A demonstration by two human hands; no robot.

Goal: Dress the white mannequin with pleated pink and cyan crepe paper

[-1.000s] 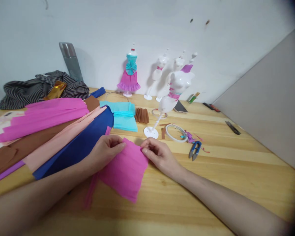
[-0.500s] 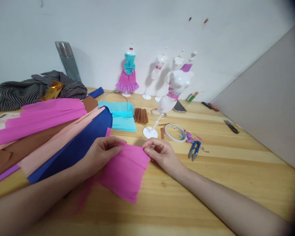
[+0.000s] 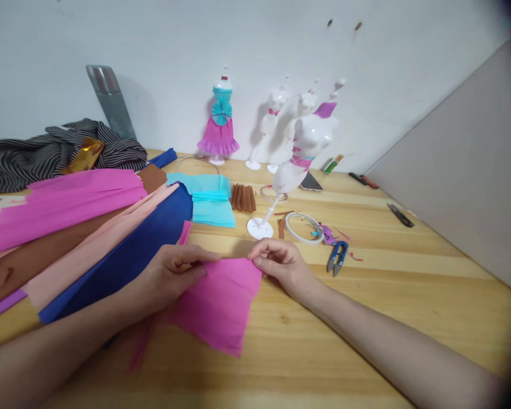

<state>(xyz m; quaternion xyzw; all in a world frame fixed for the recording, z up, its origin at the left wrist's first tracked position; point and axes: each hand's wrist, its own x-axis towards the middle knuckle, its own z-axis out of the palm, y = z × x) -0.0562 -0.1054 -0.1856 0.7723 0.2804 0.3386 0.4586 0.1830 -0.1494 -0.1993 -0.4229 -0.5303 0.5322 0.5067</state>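
Observation:
Between my two hands hangs a piece of pink crepe paper (image 3: 221, 304), its top edge stretched nearly level. My left hand (image 3: 172, 272) pinches that edge on the left, thumb in front. At the upper right corner, my right hand (image 3: 281, 267) grips it between thumb and fingertips. A narrow pink strip (image 3: 140, 343) dangles, blurred, below my left wrist. Just behind the hands stands a white dress-form mannequin (image 3: 287, 173) with pink bands round its waist and a purple piece at its neck. Blue thread snips (image 3: 337, 258) lie to the right of my right hand.
Crepe paper sheets in pink, brown, peach and blue (image 3: 132, 267) spread over the left. Folded turquoise paper (image 3: 213, 210) and pleated brown paper (image 3: 243, 197) lie mid-table. A tape ring (image 3: 288, 227), phone (image 3: 310, 182) and cutter (image 3: 400, 216) lie rightward. A dressed mannequin (image 3: 219, 128) stands by the wall.
My left hand has slid slightly left along the paper's top edge, which now looks straighter and tauter. My right hand keeps its hold. The whole view has shifted a little.

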